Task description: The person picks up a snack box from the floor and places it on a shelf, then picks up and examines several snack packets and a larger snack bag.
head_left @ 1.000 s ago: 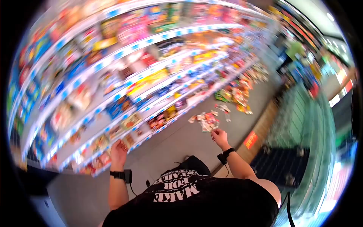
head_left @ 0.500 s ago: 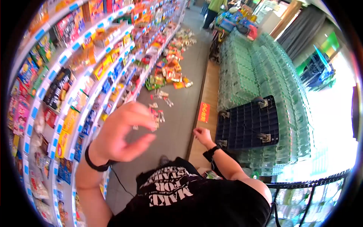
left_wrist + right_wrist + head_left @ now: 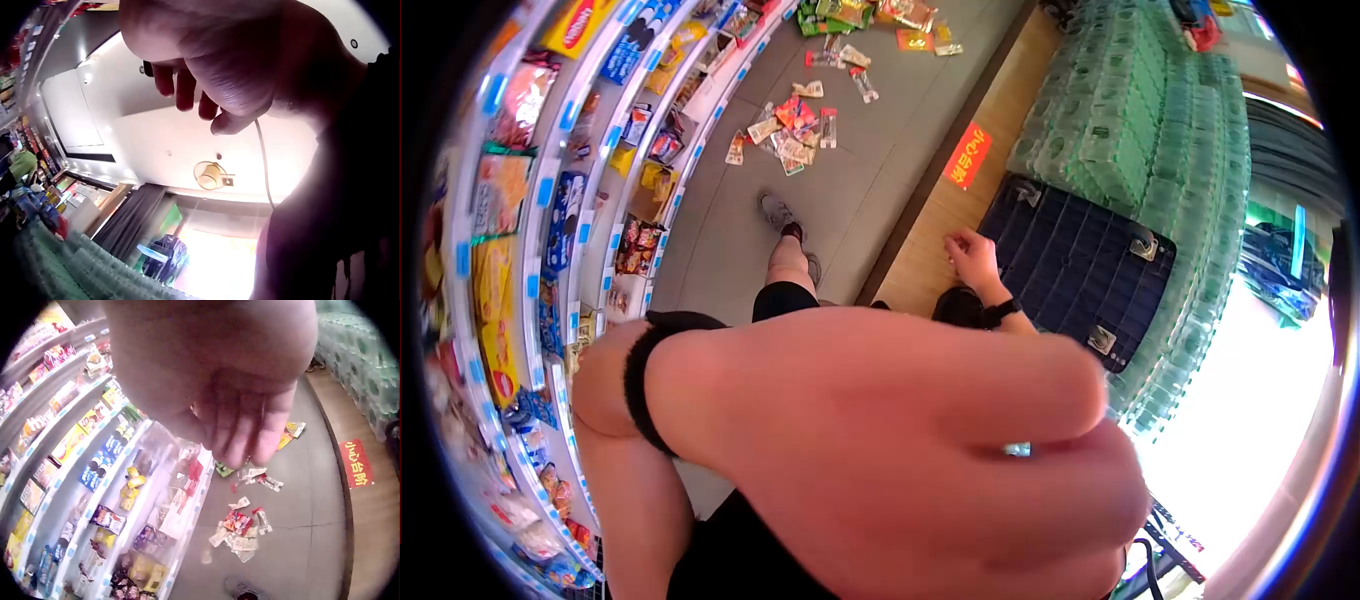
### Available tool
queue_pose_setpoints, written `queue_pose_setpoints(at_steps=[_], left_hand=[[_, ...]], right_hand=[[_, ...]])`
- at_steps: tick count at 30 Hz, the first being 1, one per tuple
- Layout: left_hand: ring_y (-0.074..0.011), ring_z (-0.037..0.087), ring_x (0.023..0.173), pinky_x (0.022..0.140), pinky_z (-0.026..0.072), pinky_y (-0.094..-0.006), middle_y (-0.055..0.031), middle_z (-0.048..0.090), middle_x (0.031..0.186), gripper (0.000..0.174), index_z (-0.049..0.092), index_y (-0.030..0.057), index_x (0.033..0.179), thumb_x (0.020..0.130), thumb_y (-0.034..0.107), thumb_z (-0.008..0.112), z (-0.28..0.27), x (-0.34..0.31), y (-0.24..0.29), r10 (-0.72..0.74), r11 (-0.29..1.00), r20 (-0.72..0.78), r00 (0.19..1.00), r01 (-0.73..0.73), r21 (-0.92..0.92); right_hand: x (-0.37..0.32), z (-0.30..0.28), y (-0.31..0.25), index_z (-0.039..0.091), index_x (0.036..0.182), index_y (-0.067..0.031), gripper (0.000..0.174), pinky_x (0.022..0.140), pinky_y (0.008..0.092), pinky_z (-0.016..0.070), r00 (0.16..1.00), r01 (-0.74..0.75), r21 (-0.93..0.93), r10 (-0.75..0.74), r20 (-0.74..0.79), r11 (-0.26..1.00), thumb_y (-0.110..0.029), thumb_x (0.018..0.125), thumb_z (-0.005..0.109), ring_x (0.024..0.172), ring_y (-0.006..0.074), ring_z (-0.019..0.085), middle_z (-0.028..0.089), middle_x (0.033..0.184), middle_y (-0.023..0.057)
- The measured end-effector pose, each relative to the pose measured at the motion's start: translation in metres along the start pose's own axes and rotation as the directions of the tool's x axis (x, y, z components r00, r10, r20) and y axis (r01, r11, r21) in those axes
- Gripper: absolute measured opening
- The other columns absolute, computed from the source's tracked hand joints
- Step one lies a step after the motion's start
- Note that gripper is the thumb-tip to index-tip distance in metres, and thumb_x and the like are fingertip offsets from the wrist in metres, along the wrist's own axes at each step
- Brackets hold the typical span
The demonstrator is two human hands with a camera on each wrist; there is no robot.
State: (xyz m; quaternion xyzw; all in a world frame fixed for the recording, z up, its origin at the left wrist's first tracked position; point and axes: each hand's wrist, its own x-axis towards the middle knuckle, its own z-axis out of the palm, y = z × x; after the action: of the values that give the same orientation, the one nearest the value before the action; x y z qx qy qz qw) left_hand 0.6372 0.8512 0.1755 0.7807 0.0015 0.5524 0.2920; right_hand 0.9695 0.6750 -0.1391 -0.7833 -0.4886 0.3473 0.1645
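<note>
Both hands (image 3: 950,440) (image 3: 975,262) (a sticker (image 3: 357,464) reads “小心台阶”) curl loosely.

One red sign (image 3: 968,155), one platform (image 3: 1065,262), three casters (image 3: 1143,244)

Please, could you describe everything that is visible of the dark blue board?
The board is rectangular, ribbed in a grid, plastic by its look. Three casters on pale metal mounts show. It seems to lean on the green bottles. The right hand overlaps its edge; whether they touch, I cannot tell.
</note>
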Motion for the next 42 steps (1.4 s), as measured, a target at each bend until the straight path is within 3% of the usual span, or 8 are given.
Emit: queue_pose_setpoints(at_steps=[6, 11, 15, 22, 28, 33, 39, 42], left_hand=[[-0.0185, 0.056, 0.077, 0.059, 0.0404, -0.0331, 0.0010, 0.059, 0.086, 0.020, 0.056, 0.0151, 0.088, 0.073, 0.006, 0.066, -0.047, -0.060, -0.136, -0.353, 0.935, -0.140, 0.925, 0.346, -0.072], [-0.0190, 0.054, 0.082, 0.067, 0.0437, -0.0342, -0.0014, 0.057, 0.093, 0.031, 0.048, 0.0130, 0.090, 0.079, -0.007, 0.069, -0.068, -0.166, -0.262, -0.663, 0.747, 0.130, 0.737, 0.662, 0.054], [-0.0189, 0.062, 0.085, 0.074, 0.0491, -0.0340, -0.0041, 0.063, 0.089, 0.036, 0.052, 0.0053, 0.116, 0.086, 0.002, 0.072, -0.011, -0.356, -0.355, -0.971, 0.208, -0.143, 0.193, 0.973, -0.100], [-0.0152, 0.064, 0.090, 0.080, 0.0496, -0.0311, -0.0026, 0.068, 0.095, 0.041, 0.053, 0.0080, 0.129, 0.091, 0.006, 0.069, 0.059, -0.576, -0.431, -0.926, -0.280, -0.247, -0.284, 0.959, -0.053], [-0.0146, 0.065, 0.091, 0.082, 0.0501, -0.0307, -0.0032, 0.067, 0.094, 0.040, 0.052, 0.0047, 0.128, 0.092, 0.002, 0.067, 0.092, -0.628, -0.404, -0.870, -0.331, -0.308, -0.384, 0.920, -0.209], [-0.0146, 0.065, 0.091, 0.081, 0.0506, -0.0305, -0.0046, 0.067, 0.095, 0.040, 0.053, 0.0026, 0.127, 0.090, -0.002, 0.067, 0.080, -0.633, -0.355, -0.768, -0.428, -0.410, -0.492, 0.871, -0.242], [-0.0142, 0.067, 0.086, 0.077, 0.0532, -0.0287, -0.0042, 0.068, 0.094, 0.041, 0.054, 0.0049, 0.126, 0.088, -0.003, 0.068, 0.026, -0.604, -0.295, -0.687, -0.438, -0.561, -0.462, 0.879, -0.187], [-0.0155, 0.068, 0.086, 0.076, 0.0535, -0.0294, -0.0048, 0.069, 0.093, 0.039, 0.056, 0.0064, 0.124, 0.088, -0.001, 0.068, 0.010, -0.547, -0.291, -0.686, -0.427, -0.581, -0.438, 0.889, -0.165]], right_hand=[[0.157, 0.051, 0.012, 0.072, 0.098, 0.0010, 0.019, 0.059, 0.0253, 0.0529, 0.988, -0.107, 0.035, 0.102, 0.117, 0.994, -0.017, 0.095, 0.066, 0.064, 0.0091, 0.067, 0.071, 0.075, 0.0053], [0.302, 0.105, 0.042, 0.072, 0.098, -0.0013, 0.021, 0.067, 0.0301, 0.0552, 0.996, -0.016, -0.047, 0.020, 0.090, 0.999, -0.021, 0.092, 0.068, 0.070, 0.0170, 0.070, 0.073, 0.078, 0.0095], [0.403, 0.179, 0.084, 0.072, 0.097, -0.0036, 0.023, 0.073, 0.0352, 0.0567, 0.993, -0.014, -0.040, 0.019, 0.120, 0.999, -0.026, 0.089, 0.071, 0.076, 0.0251, 0.072, 0.073, 0.083, 0.0130], [0.574, 0.401, 0.172, 0.058, 0.124, 0.0038, 0.072, 0.101, 0.0459, 0.0485, 0.945, 0.108, -0.142, -0.057, 0.323, 0.984, -0.041, 0.074, 0.084, 0.118, 0.0391, 0.060, 0.063, 0.123, 0.0245], [0.629, 0.556, 0.180, 0.042, 0.132, 0.0053, 0.111, 0.101, 0.0486, 0.0468, 0.940, 0.051, -0.202, 0.022, 0.342, 0.978, -0.055, 0.054, 0.094, 0.124, 0.0424, 0.055, 0.057, 0.129, 0.0258], [0.633, 0.603, 0.180, 0.046, 0.127, 0.0017, 0.105, 0.095, 0.0485, 0.0502, 0.992, 0.124, -0.238, -0.117, 0.045, 0.963, -0.050, 0.050, 0.096, 0.110, 0.0420, 0.060, 0.060, 0.121, 0.0256], [0.649, 0.559, 0.133, 0.055, 0.124, 0.0013, 0.084, 0.093, 0.0428, 0.0534, 0.940, -0.130, 0.076, 0.099, 0.326, 0.989, -0.043, 0.064, 0.094, 0.110, 0.0361, 0.067, 0.070, 0.116, 0.0211], [0.660, 0.544, 0.191, 0.056, 0.125, 0.0042, 0.080, 0.090, 0.0400, 0.0538, 0.926, 0.310, 0.054, -0.315, 0.206, 0.949, -0.041, 0.071, 0.092, 0.102, 0.0290, 0.069, 0.071, 0.112, 0.0206]])
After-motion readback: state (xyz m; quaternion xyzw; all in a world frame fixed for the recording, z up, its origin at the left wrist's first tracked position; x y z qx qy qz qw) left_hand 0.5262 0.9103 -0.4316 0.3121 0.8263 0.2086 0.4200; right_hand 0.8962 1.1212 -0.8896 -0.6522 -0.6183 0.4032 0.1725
